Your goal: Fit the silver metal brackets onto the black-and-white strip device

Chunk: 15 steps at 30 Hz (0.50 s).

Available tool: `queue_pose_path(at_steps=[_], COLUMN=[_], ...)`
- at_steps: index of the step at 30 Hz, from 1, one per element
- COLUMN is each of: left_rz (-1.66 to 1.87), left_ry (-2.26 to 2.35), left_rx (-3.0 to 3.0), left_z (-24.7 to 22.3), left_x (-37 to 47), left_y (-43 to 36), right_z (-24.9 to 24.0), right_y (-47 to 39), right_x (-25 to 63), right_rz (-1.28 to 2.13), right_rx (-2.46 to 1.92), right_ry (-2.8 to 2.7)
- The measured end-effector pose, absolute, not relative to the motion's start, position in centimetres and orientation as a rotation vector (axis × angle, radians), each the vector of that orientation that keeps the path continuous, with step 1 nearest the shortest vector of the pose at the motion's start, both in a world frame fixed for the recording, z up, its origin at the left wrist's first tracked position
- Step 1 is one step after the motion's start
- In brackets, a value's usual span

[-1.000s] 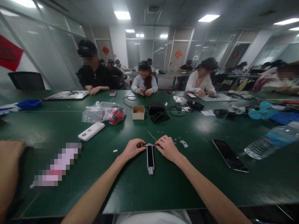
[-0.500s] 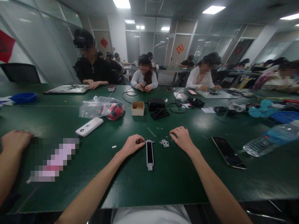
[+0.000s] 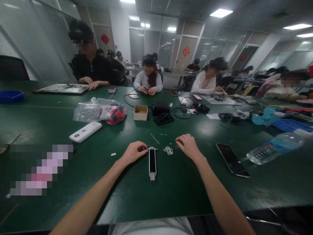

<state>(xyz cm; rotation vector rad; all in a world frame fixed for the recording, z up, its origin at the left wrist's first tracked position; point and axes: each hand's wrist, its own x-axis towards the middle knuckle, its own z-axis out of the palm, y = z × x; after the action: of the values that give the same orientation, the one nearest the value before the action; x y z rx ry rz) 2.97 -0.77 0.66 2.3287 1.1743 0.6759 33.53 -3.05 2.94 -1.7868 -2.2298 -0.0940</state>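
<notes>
My left hand (image 3: 136, 152) has its fingers closed on one end of a thin metal rod (image 3: 154, 149), which lies across the top of a white-framed device with a dark face (image 3: 152, 162). The device lies lengthwise on the green table. To its right are a small grey metal plate (image 3: 169, 150) and several tiny rings. My right hand (image 3: 187, 145) rests on the table just right of these, fingers curled down beside small parts; whether it grips one is too small to tell.
A black phone (image 3: 232, 160) and a water bottle (image 3: 275, 148) lie to the right. Ahead are a small box (image 3: 140, 113), a black case (image 3: 160, 108) and a plastic bag (image 3: 100, 111). A white device (image 3: 85, 132) lies left. People sit across the table (image 3: 195, 182).
The view has turned slightly, shifting the scene leftward. Another person's arm at the far left has gone out of view. My hands keep nearly the same places beside the device and parts.
</notes>
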Motion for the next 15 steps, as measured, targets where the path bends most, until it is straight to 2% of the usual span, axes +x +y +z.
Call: queue_pose_path(at_steps=[15], left_rz=[0.608], left_ry=[1.218], left_rx=[2.287], left_z=[1.1], left_x=[3.3], left_y=[-0.9], right_z=[2.8], right_y=[-2.0], right_x=[31.7], right_rz=[0.095], right_rx=[-1.805], right_ry=[-2.377])
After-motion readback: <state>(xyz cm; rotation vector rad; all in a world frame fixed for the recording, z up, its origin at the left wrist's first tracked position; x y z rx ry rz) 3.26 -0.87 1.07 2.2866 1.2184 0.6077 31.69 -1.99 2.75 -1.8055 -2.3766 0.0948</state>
